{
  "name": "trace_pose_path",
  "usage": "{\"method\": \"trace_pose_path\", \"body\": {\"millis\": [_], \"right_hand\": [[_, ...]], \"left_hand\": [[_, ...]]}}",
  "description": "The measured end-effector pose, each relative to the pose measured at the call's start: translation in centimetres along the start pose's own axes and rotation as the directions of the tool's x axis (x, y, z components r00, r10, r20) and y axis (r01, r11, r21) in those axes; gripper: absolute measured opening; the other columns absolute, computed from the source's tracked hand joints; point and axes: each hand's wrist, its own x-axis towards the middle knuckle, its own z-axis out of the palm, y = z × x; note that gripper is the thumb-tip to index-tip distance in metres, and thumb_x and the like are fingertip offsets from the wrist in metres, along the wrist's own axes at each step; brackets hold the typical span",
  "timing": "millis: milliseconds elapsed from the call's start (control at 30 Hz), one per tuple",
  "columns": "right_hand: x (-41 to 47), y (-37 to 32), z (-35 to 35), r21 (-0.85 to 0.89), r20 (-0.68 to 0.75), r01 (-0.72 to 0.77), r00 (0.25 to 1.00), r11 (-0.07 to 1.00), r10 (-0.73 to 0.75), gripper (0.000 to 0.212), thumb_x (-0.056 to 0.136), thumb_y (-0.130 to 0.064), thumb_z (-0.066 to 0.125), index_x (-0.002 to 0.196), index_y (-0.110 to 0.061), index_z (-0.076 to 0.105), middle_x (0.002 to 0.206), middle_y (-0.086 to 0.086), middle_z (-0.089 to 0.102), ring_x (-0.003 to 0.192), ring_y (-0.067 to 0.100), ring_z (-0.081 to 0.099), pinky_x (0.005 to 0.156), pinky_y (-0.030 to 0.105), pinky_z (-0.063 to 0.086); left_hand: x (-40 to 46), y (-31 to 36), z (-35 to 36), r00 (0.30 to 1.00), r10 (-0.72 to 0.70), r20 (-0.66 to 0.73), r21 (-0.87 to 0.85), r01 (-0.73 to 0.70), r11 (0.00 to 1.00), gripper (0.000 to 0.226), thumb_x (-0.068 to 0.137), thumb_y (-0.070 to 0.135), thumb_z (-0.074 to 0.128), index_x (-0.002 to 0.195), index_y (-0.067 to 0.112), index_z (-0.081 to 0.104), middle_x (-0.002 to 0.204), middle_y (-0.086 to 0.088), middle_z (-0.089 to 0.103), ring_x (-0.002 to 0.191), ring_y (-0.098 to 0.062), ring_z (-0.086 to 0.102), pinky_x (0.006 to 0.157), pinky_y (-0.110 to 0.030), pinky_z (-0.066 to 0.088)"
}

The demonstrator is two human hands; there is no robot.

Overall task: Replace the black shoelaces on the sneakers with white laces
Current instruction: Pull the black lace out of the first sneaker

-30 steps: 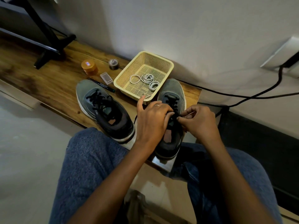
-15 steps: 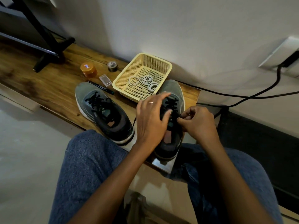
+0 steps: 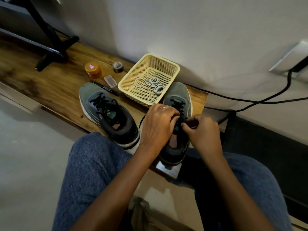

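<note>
Left hand [image 3: 159, 125] curled over right grey sneaker [image 3: 177, 120], steadying it; right hand [image 3: 202, 130] pinches black shoelace [image 3: 180, 118] to unthread. White laces [image 3: 152, 83] wait in yellow mesh basket [image 3: 173, 67].

Both hands crowd the right sneaker [image 3: 177, 104]: left hand [image 3: 158, 124] covers its left flank, right hand [image 3: 202, 130] its right, fingers meeting over the black laces [image 3: 180, 114], so that throat is blocked. Yellow basket [image 3: 148, 64] sits just beyond, its near corner touching the toe area; interior open from above, white laces [image 3: 150, 83] coiled inside. Left sneaker [image 3: 106, 112] has open top access. Pen [image 3: 105, 88] and clear case [image 3: 110, 80] lie between its toe and the basket. Orange jar [image 3: 93, 70] and tape roll [image 3: 118, 66] stand further back. Wall [image 3: 183, 27] closes the rear.
</note>
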Motion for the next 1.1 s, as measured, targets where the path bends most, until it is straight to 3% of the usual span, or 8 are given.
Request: {"method": "trace_pose_path", "body": {"millis": [100,233,400,700,800,900,967,1100], "right_hand": [[-0.9,-0.5,0.6,-0.123,-0.009,0.054,0.998,0.991,-0.056,0.024,0.085,-0.027,0.069,0.103,-0.011,0.063,0.095,0.009,0.070,0.089,0.027,0.066,0.075,0.043,0.056],[-1.8,-0.8,1.2,-0.262,-0.031,0.109,0.992,0.959,-0.121,0.021,0.092,-0.025,0.059,0.108,-0.011,0.055,0.103,0.010,0.065,0.092,0.029,0.062,0.071,0.037,0.050],[-2.5,-0.4,2.3,-0.304,-0.110,0.149,0.976,0.941,-0.190,0.016,0.094,-0.017,0.055,0.107,-0.009,0.053,0.102,0.011,0.060,0.088,0.029,0.060,0.063,0.033,0.041],[-2.5,-0.5,2.7,-0.318,-0.109,0.110,0.982,0.942,-0.152,0.018,0.091,-0.014,0.056,0.108,-0.010,0.051,0.107,0.011,0.059,0.095,0.032,0.057,0.064,0.041,0.047],[-2.4,-0.3,2.5,-0.309,-0.112,0.092,0.985,0.947,-0.133,0.019,0.094,-0.017,0.053,0.111,-0.011,0.050,0.110,0.010,0.058,0.099,0.031,0.056,0.065,0.036,0.041],[-2.3,-0.2,2.4,-0.268,-0.133,0.120,0.978,0.956,-0.160,0.025,0.094,-0.022,0.054,0.117,-0.013,0.050,0.113,0.007,0.058,0.101,0.028,0.055,0.065,0.031,0.036],[-2.2,-0.2,2.4,-0.224,-0.150,0.155,0.970,0.962,-0.191,0.033,0.093,-0.022,0.057,0.124,-0.015,0.051,0.117,0.006,0.059,0.103,0.027,0.056,0.067,0.032,0.039],[-1.9,-0.2,2.7,-0.206,-0.177,0.187,0.958,0.960,-0.224,0.032,0.094,-0.020,0.057,0.126,-0.015,0.059,0.117,0.008,0.064,0.101,0.029,0.062,0.072,0.036,0.049]], "left_hand": [[-0.2,0.2,0.3,0.998,-0.015,0.062,0.010,0.015,1.000,0.027,0.080,0.018,0.074,0.106,0.014,0.071,0.104,-0.002,0.070,0.102,-0.023,0.060,0.083,-0.037,0.053],[-0.2,0.0,0.2,0.999,-0.031,0.020,-0.008,0.031,0.999,0.013,0.086,0.018,0.069,0.098,0.014,0.072,0.101,-0.001,0.070,0.094,-0.021,0.064,0.071,-0.040,0.055],[-0.5,0.5,-0.1,0.998,-0.063,-0.018,-0.074,0.062,0.995,0.010,0.090,0.020,0.063,0.095,0.013,0.068,0.092,0.000,0.071,0.085,-0.020,0.066,0.065,-0.041,0.053],[-0.2,0.4,-1.7,0.932,-0.350,-0.092,-0.270,0.315,0.910,0.007,0.096,0.024,0.054,0.098,0.019,0.059,0.086,0.003,0.066,0.077,-0.018,0.063,0.063,-0.037,0.049],[-0.3,0.5,-1.4,0.970,-0.241,-0.037,-0.209,0.228,0.951,0.018,0.095,0.025,0.054,0.113,0.024,0.057,0.102,0.006,0.066,0.098,-0.016,0.058,0.080,-0.039,0.050],[-0.2,0.0,-0.7,0.996,-0.065,0.059,0.002,0.065,0.998,0.045,0.085,0.031,0.064,0.129,0.029,0.055,0.121,0.008,0.064,0.124,-0.017,0.044,0.114,-0.046,0.023],[-0.1,-0.1,-0.6,0.997,-0.015,0.075,0.086,0.009,0.996,0.037,0.081,0.031,0.069,0.118,0.028,0.066,0.119,0.009,0.066,0.126,-0.018,0.045,0.115,-0.044,0.006],[0.0,-0.2,-0.3,1.000,0.009,0.017,0.076,-0.010,0.997,0.014,0.079,0.023,0.075,0.093,0.020,0.076,0.098,0.004,0.074,0.109,-0.021,0.060,0.113,-0.045,0.014]]}}
